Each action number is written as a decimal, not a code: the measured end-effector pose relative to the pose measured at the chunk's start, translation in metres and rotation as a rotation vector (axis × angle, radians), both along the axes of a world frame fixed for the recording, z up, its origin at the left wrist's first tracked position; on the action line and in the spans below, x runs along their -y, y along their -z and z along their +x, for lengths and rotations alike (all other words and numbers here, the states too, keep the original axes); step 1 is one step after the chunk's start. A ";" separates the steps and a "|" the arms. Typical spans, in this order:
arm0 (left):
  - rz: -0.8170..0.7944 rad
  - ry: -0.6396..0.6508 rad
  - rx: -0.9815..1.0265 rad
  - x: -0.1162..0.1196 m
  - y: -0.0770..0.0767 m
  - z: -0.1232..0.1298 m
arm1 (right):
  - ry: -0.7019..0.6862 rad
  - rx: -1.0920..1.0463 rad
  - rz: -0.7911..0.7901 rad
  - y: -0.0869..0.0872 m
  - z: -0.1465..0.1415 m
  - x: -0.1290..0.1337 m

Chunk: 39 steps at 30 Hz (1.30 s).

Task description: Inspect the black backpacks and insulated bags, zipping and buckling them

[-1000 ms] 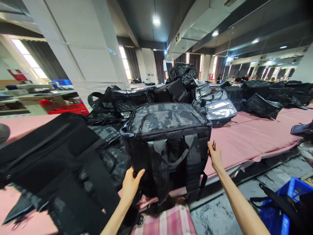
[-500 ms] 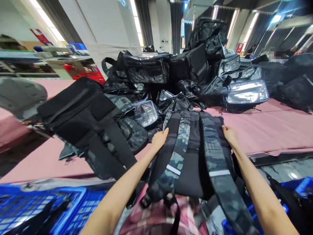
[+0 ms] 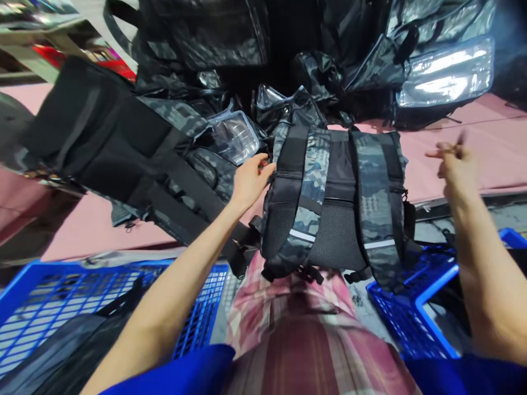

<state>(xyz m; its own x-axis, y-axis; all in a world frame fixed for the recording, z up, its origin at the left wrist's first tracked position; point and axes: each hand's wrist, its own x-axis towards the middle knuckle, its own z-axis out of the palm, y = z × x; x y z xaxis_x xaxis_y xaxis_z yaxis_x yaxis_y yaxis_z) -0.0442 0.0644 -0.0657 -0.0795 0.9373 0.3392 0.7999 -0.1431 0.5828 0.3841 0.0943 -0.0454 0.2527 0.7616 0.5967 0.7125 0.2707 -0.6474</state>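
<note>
Backpack: a rectangular black backpack with a mesh back panel lies back side up at the near edge of the pink-covered surface, its near end reaching past that edge over pink plaid cloth.
Straps: two grey camouflage shoulder straps with pale bands run near to far, laid out along the back panel; dark webbing ends hang at the near side.
Left hand: the left hand is at the backpack's left edge, fingers bent; I cannot tell whether its grip pinches the fabric.
Right hand: the right hand is raised right of the backpack, apart from it, its grip closed on a slim dark tool, blurred, possibly snips.
Stage: the back is exposed and the straps are spread; finished and unfinished parts cannot be told apart.
Edges and room: pink cloth shows right of the backpack, only narrowly on its left, before a large black bag. Piled camouflage bags crowd the far side. Blue plastic baskets sit near, left and right.
</note>
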 end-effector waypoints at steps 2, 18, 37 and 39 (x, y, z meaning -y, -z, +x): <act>0.205 0.082 0.044 0.053 0.007 0.000 | 0.009 -0.297 0.001 -0.005 -0.011 0.070; -0.206 0.358 -0.708 0.224 0.141 0.084 | 0.085 -0.271 -0.678 0.195 -0.111 0.276; 0.119 0.322 -0.028 0.185 0.108 0.115 | 0.033 -0.550 -0.324 0.159 -0.118 0.243; -0.061 0.466 0.192 0.187 0.113 0.128 | -0.016 -0.540 -0.334 0.156 -0.120 0.246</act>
